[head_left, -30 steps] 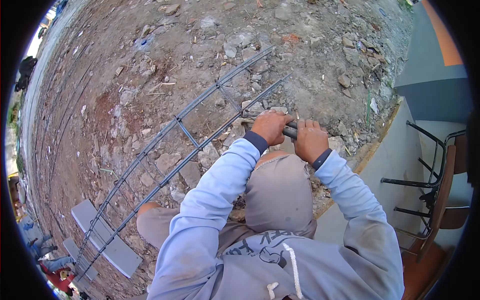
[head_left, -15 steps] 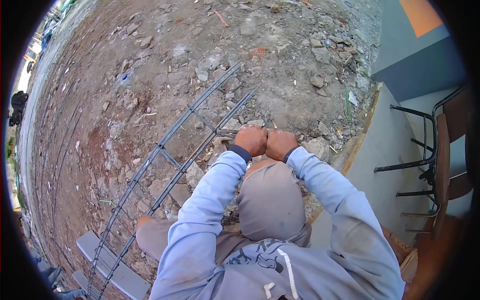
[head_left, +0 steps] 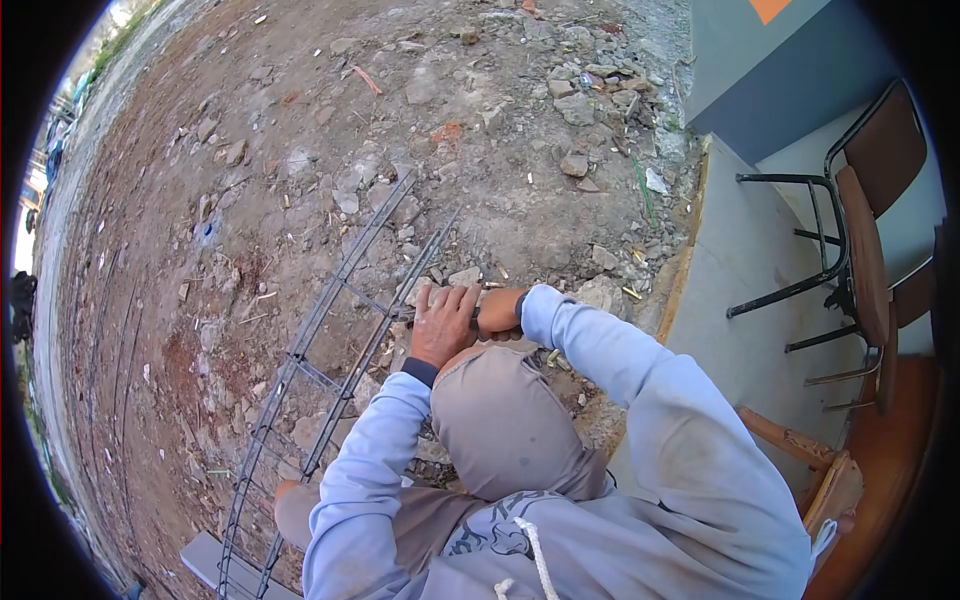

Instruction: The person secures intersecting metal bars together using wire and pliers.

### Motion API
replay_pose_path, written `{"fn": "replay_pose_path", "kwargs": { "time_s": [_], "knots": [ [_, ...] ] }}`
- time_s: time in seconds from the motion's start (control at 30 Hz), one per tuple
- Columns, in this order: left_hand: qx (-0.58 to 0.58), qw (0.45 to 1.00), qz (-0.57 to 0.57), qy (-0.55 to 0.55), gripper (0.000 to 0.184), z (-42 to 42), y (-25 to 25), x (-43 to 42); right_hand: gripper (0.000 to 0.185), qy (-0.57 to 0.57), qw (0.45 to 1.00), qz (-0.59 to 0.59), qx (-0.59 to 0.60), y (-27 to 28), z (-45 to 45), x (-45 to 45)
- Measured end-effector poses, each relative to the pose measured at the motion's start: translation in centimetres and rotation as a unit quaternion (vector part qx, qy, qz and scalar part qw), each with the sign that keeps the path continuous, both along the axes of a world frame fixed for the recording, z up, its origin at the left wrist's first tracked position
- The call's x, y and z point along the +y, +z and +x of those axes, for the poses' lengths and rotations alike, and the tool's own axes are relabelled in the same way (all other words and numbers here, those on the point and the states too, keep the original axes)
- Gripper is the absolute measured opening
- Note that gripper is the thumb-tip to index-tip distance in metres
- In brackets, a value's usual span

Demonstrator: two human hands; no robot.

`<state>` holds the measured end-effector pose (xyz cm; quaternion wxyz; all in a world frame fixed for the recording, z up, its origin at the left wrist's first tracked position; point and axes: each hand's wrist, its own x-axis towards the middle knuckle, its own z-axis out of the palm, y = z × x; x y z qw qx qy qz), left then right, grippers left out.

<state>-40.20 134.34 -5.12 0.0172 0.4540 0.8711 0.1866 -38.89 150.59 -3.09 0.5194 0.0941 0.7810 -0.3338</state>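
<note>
Several long steel bars joined by crosspieces form a rebar frame (head_left: 308, 370) running from lower left to upper middle. Beside its right side, near a crosspiece, my left hand (head_left: 445, 326) is closed over a dark tool (head_left: 402, 313), which shows only in small parts. My right hand (head_left: 498, 312) presses against it from the right, closed around the same tool; its fingertips are hidden behind my left hand. Just below both hands is my bent knee (head_left: 515, 425) in grey-brown trousers.
Stones and rubble (head_left: 575, 108) lie on the dirt ground. A grey board (head_left: 215, 562) sits under the frame's lower end. On the right are a pale raised floor edge (head_left: 690, 265), metal-legged chairs (head_left: 865, 240), a grey wall (head_left: 790, 95) and a wooden piece (head_left: 835, 490).
The view has shifted, so the frame and hands appear farther left. My hands first held the dark tool apart, then met, and now my left hand lies over it, partly covering my right.
</note>
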Motion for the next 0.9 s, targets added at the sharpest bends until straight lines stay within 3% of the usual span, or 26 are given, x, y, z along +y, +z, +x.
{"fn": "replay_pose_path", "kwargs": {
  "time_s": [0.1,0.13,0.23,0.3,0.37,0.43,0.5,0.57,0.6,0.67,0.7,0.77,0.87,0.9],
  "knots": [
    [0.043,0.998,0.024,0.038,0.058,0.9,-1.3,-0.8,0.032,-0.079,0.981,-0.089,-0.154,0.4,-0.5,0.3],
    [0.025,0.999,0.026,0.039,0.057,0.5,-1.8,-0.8,0.035,-0.087,0.974,-0.129,-0.166,0.9,-0.4,0.5],
    [-0.04,0.999,0.011,0.021,0.053,0.2,-0.1,-0.3,0.035,-0.105,0.988,-0.064,-0.096,3.5,0.2,0.6],
    [-0.076,0.997,-0.013,-0.008,0.053,-0.3,1.4,-0.2,0.037,0.03,0.982,0.07,0.175,3.9,1.5,0.1],
    [-0.15,0.988,-0.01,-0.022,0.041,-1.2,-0.8,-0.3,0.042,0.103,0.889,0.171,0.412,2.4,3.9,-0.9],
    [-0.249,0.966,-0.07,-0.018,0.034,-2.2,-0.2,0.4,0.047,0.06,0.898,0.204,0.386,0.2,4.6,-1.9],
    [-0.249,0.962,-0.11,-0.033,0.031,-2.6,0.8,0.9,0.045,0.001,0.899,0.213,0.382,-0.6,5.1,-2.4],
    [-0.245,0.95,-0.186,-0.054,0.035,-2.6,2.1,0.8,0.044,-0.016,0.938,0.158,0.309,-1.2,4.6,-1.8],
    [-0.211,0.974,-0.079,-0.035,0.049,-1.8,1.1,-0.2,0.045,-0.016,0.956,0.126,0.264,-1.7,4.2,-1.4],
    [-0.19,0.981,-0.029,0.019,0.06,-0.5,2.4,-1.5,0.053,-0.055,0.984,0.054,0.162,-3.4,3.7,-0.7],
    [-0.174,0.984,-0.003,0.047,0.065,-0.4,2.9,-2.2,0.051,-0.037,0.995,-0.032,0.083,-0.4,2.9,-0.1],
    [-0.137,0.985,0.018,0.105,0.059,0.3,2.8,-4.7,0.044,-0.277,0.941,-0.176,-0.079,-2.0,4.2,0.4],
    [-0.085,0.964,0.071,0.243,0.052,1.4,3.3,-8.0,0.037,-0.375,0.853,-0.333,-0.142,-7.5,6.7,0.3],
    [-0.06,0.952,0.062,0.292,0.051,1.9,2.9,-9.7,0.036,-0.364,0.87,-0.316,-0.106,-8.7,7.3,-0.1]
  ]
}}
